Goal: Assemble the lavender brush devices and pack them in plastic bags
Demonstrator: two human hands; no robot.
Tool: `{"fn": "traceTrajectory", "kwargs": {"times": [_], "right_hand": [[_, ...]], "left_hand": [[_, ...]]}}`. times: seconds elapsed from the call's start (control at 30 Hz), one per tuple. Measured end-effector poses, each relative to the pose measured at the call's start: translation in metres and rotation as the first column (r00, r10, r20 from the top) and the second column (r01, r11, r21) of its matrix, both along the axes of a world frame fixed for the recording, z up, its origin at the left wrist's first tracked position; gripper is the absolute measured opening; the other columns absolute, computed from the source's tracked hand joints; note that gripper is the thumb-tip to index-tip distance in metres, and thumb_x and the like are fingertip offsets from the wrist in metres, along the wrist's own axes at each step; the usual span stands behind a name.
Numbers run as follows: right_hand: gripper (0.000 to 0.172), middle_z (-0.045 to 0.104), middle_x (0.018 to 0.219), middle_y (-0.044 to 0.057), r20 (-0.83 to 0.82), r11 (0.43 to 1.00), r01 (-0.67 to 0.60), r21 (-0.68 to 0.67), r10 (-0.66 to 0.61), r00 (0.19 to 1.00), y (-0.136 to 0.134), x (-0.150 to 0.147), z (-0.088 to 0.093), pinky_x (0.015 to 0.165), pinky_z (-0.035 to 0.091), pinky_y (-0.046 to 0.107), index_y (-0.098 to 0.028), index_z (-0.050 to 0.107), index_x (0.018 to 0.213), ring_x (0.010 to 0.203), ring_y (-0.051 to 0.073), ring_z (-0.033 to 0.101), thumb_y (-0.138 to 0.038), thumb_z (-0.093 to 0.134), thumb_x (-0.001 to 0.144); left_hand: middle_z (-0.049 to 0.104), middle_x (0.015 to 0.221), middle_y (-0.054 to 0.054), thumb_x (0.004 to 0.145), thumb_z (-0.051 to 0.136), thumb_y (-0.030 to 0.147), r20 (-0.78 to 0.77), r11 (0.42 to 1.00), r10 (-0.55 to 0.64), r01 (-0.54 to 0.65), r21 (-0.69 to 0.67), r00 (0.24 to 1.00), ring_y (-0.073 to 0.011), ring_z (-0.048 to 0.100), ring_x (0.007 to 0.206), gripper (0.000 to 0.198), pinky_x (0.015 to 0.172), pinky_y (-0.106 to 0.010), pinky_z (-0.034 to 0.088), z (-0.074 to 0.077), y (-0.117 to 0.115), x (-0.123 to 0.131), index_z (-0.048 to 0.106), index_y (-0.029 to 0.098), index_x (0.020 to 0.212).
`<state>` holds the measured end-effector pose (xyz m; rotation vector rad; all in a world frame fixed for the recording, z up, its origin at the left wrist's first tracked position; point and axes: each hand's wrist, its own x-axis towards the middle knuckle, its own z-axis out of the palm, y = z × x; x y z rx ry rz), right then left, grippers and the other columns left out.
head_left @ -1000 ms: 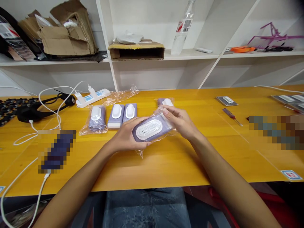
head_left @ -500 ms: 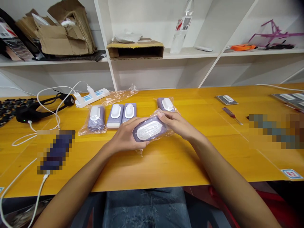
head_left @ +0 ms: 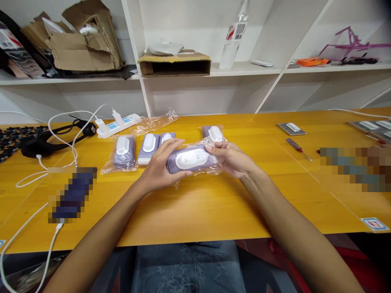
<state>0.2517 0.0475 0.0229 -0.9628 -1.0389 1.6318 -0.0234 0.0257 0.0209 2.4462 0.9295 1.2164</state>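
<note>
A slim purple device (head_left: 200, 159) with a white oval piece on its face is held above the table in a clear plastic bag. My left hand (head_left: 157, 169) grips its left end, thumb along the near edge and fingers over the far edge. At the other end my right hand (head_left: 230, 158) pinches the device and bag, thumb on top. Behind my hands lie similar purple devices: a bagged one (head_left: 124, 151) at left, an unbagged one (head_left: 149, 148), another partly hidden by my left fingers (head_left: 165, 138), and one on plastic (head_left: 213, 132) behind the right hand.
A power strip (head_left: 119, 125), crumpled plastic (head_left: 157, 121) and black headset (head_left: 42, 142) are at back left, a blurred phone-like item (head_left: 73, 195) nearer. At right are a grey plate (head_left: 291, 128), a screwdriver (head_left: 297, 148) and another person's blurred hand (head_left: 380, 162). Shelves (head_left: 253, 69) stand behind.
The held device has turned to lie more level, and its left end has risen. My left fingers have opened out a little; my right hand still pinches the right end.
</note>
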Motion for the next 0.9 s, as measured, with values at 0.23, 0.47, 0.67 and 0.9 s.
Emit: {"fn": "traceTrajectory", "kwargs": {"times": [0.23, 0.47, 0.67, 0.9], "right_hand": [[0.058, 0.085, 0.126, 0.003, -0.262, 0.956, 0.267, 0.126, -0.227, 0.938, 0.008, -0.021, -0.011, 0.095, 0.072, 0.046, -0.032, 0.075, 0.122, 0.125, 0.031, 0.078, -0.048, 0.103, 0.074], [0.056, 0.084, 0.127, 0.008, -0.272, 0.955, 0.237, 0.180, -0.184, 0.945, -0.012, -0.055, -0.012, 0.098, 0.070, 0.048, -0.030, 0.074, 0.124, 0.134, 0.034, 0.073, -0.060, 0.093, 0.081], [0.049, 0.085, 0.119, 0.008, -0.280, 0.957, 0.255, 0.137, -0.210, 0.937, -0.029, -0.070, -0.018, 0.098, 0.067, 0.047, -0.028, 0.074, 0.108, 0.121, 0.033, 0.078, -0.057, 0.098, 0.077], [0.051, 0.079, 0.087, 0.000, -0.133, 0.973, 0.188, 0.130, -0.171, 0.976, -0.021, -0.049, -0.010, 0.084, 0.059, 0.033, -0.024, 0.069, 0.084, 0.082, 0.018, 0.071, -0.045, 0.110, 0.062]], "left_hand": [[0.064, 0.145, -0.019, 0.099, 0.080, 0.052, 0.425, 0.936, 0.352, -0.312, -0.163, 0.834, -0.0299, 0.071, 0.128, 0.069, 0.099, -0.046, 0.063, -0.016, 0.000, 0.012, 0.049, 0.022, 0.152], [0.080, 0.108, -0.016, 0.083, 0.090, 0.074, 0.452, 0.517, 0.063, 0.359, -0.777, 0.890, -0.0286, 0.082, 0.098, 0.070, 0.080, -0.044, 0.069, -0.032, -0.023, 0.048, 0.070, 0.016, 0.117], [0.083, 0.122, -0.017, 0.083, 0.092, 0.071, 0.637, 0.593, 0.223, 0.416, -0.689, 0.738, -0.0293, 0.082, 0.107, 0.070, 0.087, -0.044, 0.072, -0.024, -0.022, 0.049, 0.075, 0.015, 0.121], [0.079, 0.091, -0.008, 0.088, 0.088, 0.066, 0.570, 0.665, 0.230, 0.300, -0.683, 0.789, -0.0192, 0.074, 0.077, 0.055, 0.067, -0.032, 0.061, -0.015, -0.015, 0.035, 0.073, 0.016, 0.103]]}}
